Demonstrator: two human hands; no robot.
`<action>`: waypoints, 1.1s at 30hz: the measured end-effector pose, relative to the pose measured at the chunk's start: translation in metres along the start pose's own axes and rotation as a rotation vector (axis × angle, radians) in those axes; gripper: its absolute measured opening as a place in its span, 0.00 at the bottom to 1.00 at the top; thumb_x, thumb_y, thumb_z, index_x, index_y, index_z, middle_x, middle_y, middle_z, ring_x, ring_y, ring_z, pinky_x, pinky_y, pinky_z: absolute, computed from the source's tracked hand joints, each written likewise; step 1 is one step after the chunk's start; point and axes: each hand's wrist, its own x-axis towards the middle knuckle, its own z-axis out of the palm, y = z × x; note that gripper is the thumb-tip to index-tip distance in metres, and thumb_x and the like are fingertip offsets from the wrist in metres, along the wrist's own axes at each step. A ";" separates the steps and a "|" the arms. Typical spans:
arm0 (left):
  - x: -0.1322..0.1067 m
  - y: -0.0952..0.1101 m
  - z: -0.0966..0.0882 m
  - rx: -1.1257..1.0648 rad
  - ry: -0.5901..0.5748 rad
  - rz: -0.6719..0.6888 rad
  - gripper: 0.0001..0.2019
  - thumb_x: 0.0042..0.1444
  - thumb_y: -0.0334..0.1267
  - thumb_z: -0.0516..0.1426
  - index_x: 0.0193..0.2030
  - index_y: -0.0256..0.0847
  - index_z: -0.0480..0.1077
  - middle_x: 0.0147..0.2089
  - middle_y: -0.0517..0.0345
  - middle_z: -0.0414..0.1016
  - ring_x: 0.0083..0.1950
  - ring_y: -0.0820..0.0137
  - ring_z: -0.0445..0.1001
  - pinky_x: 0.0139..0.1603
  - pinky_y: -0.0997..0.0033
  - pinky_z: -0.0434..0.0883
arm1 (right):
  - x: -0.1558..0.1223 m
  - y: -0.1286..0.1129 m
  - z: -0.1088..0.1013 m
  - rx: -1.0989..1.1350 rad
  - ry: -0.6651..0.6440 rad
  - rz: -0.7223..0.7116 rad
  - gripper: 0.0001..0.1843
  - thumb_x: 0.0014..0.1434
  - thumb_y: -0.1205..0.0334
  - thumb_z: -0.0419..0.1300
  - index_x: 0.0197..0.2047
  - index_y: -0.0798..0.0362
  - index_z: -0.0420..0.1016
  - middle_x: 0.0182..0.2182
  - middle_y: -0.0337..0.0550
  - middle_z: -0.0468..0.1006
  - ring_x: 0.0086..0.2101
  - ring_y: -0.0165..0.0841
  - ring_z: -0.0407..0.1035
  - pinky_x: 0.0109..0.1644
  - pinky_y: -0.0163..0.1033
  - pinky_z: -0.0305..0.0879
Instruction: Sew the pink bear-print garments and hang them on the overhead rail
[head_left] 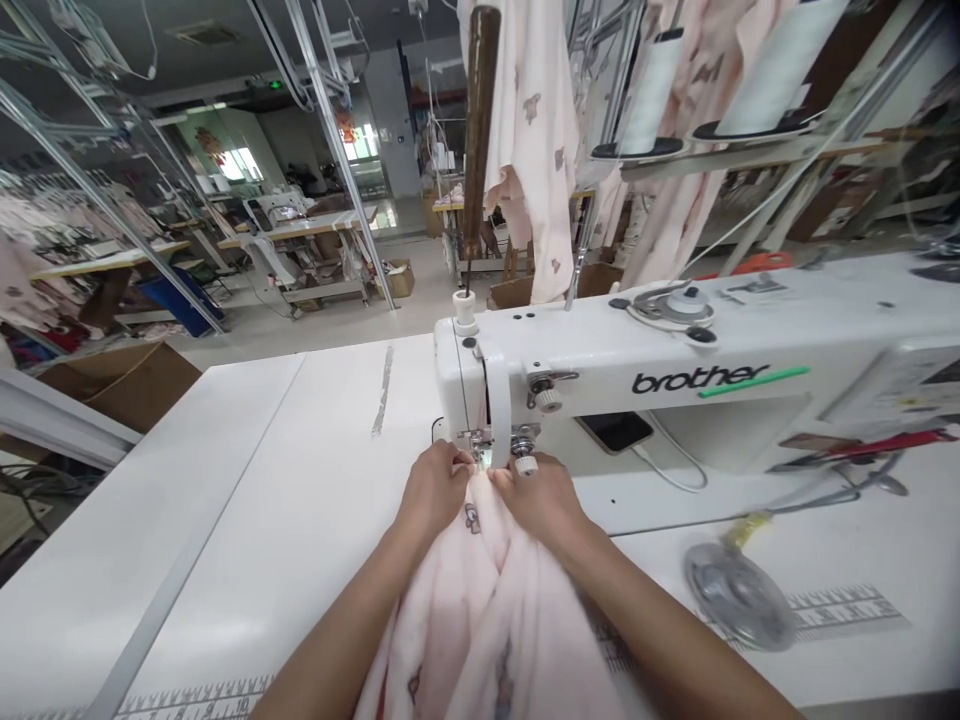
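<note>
Pale pink printed fabric (487, 590) runs from the front edge of the table up to the needle area of a white Brother sewing machine (585, 350). My left hand (435, 485) pinches the fabric's edge just left of the lit presser foot (481, 452). On the other side, my right hand (544, 495) is closed on the same fabric, its fingers close to the foot and partly behind the machine's thread-tension knob (526, 464). The fabric is gathered narrow between both hands and spreads into folds toward me. The needle tip is too small to make out.
Under the machine arm lies a phone (615, 430) with a white cable. Red-handled scissors (877, 448) and a clear round disc (739, 595) are at the right. Thread cones (651, 95) stand above, near hanging pink garments (536, 150). A cardboard box (124, 390) sits left of the table.
</note>
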 end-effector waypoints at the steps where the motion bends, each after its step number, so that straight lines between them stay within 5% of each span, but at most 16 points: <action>1: 0.000 0.000 0.000 0.000 0.002 -0.001 0.06 0.52 0.31 0.50 0.33 0.39 0.68 0.36 0.56 0.74 0.37 0.66 0.71 0.35 0.71 0.63 | 0.000 0.000 0.001 -0.002 0.005 0.001 0.09 0.54 0.67 0.55 0.23 0.52 0.70 0.18 0.35 0.68 0.23 0.30 0.63 0.24 0.34 0.46; 19: 0.003 -0.006 0.006 -0.058 0.038 0.054 0.09 0.53 0.32 0.51 0.42 0.41 0.66 0.41 0.54 0.74 0.42 0.64 0.71 0.37 0.71 0.64 | 0.001 0.002 0.004 -0.022 0.043 -0.028 0.07 0.55 0.66 0.54 0.28 0.53 0.72 0.21 0.38 0.72 0.24 0.33 0.65 0.26 0.35 0.48; 33: 0.004 -0.005 0.008 0.014 0.102 0.068 0.09 0.51 0.28 0.51 0.40 0.40 0.64 0.36 0.56 0.74 0.36 0.68 0.71 0.33 0.73 0.63 | 0.006 0.004 0.008 -0.023 0.027 -0.013 0.08 0.56 0.65 0.54 0.28 0.53 0.71 0.26 0.40 0.74 0.28 0.33 0.66 0.28 0.35 0.49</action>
